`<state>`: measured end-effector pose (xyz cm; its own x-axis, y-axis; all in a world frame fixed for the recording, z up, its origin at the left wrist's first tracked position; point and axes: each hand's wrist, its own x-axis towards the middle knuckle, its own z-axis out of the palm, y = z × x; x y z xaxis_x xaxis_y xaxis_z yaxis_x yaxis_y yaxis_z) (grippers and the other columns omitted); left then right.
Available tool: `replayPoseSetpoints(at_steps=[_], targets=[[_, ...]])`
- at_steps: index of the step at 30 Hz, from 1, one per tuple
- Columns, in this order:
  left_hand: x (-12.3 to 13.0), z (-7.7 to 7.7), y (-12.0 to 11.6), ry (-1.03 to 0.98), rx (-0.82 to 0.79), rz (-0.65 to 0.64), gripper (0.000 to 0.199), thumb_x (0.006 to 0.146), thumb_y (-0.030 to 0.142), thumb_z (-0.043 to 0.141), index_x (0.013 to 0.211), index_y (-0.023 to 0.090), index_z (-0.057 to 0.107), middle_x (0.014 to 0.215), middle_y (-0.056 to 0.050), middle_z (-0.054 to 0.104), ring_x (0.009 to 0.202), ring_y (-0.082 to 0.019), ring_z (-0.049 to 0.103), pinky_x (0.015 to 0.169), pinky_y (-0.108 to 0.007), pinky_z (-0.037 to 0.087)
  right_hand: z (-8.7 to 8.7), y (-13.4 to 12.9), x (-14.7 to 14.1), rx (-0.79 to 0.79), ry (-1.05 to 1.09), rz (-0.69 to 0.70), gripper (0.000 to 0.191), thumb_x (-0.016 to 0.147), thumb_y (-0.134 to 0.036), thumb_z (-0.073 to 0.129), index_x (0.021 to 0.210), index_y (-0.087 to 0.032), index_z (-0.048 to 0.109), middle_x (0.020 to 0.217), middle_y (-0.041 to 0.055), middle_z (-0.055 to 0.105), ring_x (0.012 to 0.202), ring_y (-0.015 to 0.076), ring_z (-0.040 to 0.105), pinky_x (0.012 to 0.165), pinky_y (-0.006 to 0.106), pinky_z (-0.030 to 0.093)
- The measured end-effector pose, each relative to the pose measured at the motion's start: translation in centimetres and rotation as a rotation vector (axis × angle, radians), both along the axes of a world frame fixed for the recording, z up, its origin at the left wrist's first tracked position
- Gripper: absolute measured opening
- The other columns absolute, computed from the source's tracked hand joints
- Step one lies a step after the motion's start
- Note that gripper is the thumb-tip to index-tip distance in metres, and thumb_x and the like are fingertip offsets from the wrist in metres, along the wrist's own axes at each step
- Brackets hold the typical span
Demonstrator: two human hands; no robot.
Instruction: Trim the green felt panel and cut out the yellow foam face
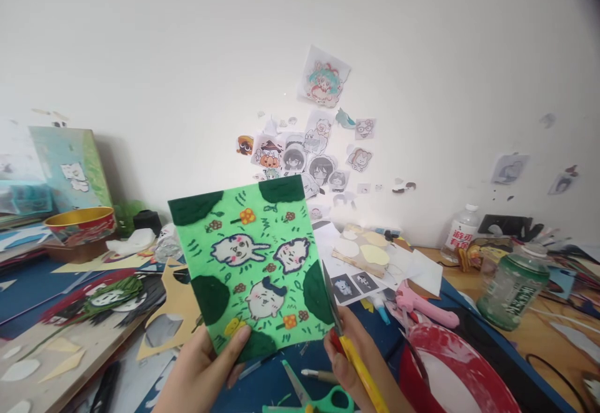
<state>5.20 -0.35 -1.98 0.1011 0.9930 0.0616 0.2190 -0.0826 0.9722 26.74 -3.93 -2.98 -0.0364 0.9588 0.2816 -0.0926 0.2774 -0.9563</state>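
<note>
White wall (187, 75) w/ pics (324, 77), cluttered desk (525, 353) below. Green panel (257, 273) held up above desk, btm L corner pinched by L hand (206, 366); R hand (365, 347), clenched round yellow-handled scissors (352, 355), is nearer R edge, blades' long axis roughly along it.

bare hands (206, 363) and wrists (179, 394); left thumbnail (244, 335) apparently short, rounded.

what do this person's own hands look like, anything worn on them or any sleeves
Both the left hand and the right hand are bare, with no gloves. No ring, watch or bracelet shows on either, though some fingers are partly hidden. No sleeve comes into view.
</note>
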Motion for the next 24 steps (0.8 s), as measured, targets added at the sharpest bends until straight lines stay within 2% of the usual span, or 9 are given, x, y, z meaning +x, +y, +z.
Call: replayPoseSetpoints(at_steps=[3,8,12,14,17,21,24], targets=[[0.2,0.5,-0.2,0.027,0.040,-0.025,0.040,0.073,0.056,0.053,0.055,0.024,0.038,0.036,0.008,0.046,0.038,-0.011,0.042,0.045,-0.022,0.033,0.6,-0.4,0.3,0.019,-0.084,0.009,0.060,0.067,-0.069,0.053,0.102,-0.019,0.050,0.066,-0.0047,0.040,0.052,0.0074,0.029,0.047,0.020,0.026],[0.2,0.6,-0.3,0.032,0.039,-0.029,0.042,0.074,0.055,0.051,0.051,0.023,0.038,0.036,0.007,0.046,0.038,-0.011,0.042,0.047,-0.023,0.035,0.2,0.0,0.6,-0.072,-0.091,0.069,0.053,0.071,-0.062,0.056,0.102,-0.020,0.047,0.068,-0.0031,0.041,0.058,0.0105,0.037,0.051,0.022,0.031],[0.4,0.9,-0.5,-0.035,-0.016,0.054,0.042,0.066,0.060,0.057,0.056,0.023,0.041,0.035,0.009,0.045,0.036,-0.010,0.042,0.042,-0.021,0.032,0.1,0.0,0.2,-0.047,0.015,0.009,0.058,0.063,-0.065,0.061,0.099,-0.021,0.048,0.069,-0.0039,0.040,0.056,0.0092,0.035,0.051,0.021,0.033],[0.6,1.2,-0.7,-0.053,-0.036,0.095,0.042,0.064,0.061,0.058,0.058,0.023,0.042,0.036,0.009,0.045,0.037,-0.010,0.042,0.041,-0.020,0.032,0.4,-0.3,0.0,-0.093,0.091,0.002,0.058,0.061,-0.066,0.063,0.097,-0.023,0.050,0.071,-0.0033,0.042,0.058,0.0095,0.037,0.055,0.022,0.038],[0.6,1.3,-0.8,-0.035,-0.018,0.085,0.044,0.065,0.062,0.057,0.056,0.022,0.040,0.037,0.009,0.045,0.038,-0.009,0.042,0.042,-0.020,0.033,0.6,-0.3,0.0,-0.137,0.150,0.032,0.059,0.057,-0.065,0.066,0.096,-0.023,0.052,0.072,-0.0025,0.045,0.060,0.0100,0.040,0.061,0.023,0.043],[0.3,0.7,-0.5,-0.040,-0.019,0.082,0.045,0.062,0.062,0.060,0.056,0.021,0.042,0.037,0.009,0.044,0.037,-0.008,0.041,0.039,-0.019,0.034,-0.2,0.4,0.1,-0.090,0.187,0.033,0.059,0.053,-0.066,0.068,0.091,-0.024,0.053,0.068,-0.0032,0.044,0.057,0.0094,0.038,0.055,0.021,0.042],[0.2,0.6,-0.3,-0.110,-0.077,0.119,0.043,0.057,0.060,0.066,0.070,0.021,0.052,0.051,0.007,0.057,0.045,-0.010,0.049,0.041,-0.020,0.042,-0.6,0.7,0.2,-0.099,0.189,0.037,0.057,0.055,-0.065,0.067,0.092,-0.025,0.053,0.068,-0.0031,0.042,0.055,0.0101,0.040,0.053,0.021,0.042]])
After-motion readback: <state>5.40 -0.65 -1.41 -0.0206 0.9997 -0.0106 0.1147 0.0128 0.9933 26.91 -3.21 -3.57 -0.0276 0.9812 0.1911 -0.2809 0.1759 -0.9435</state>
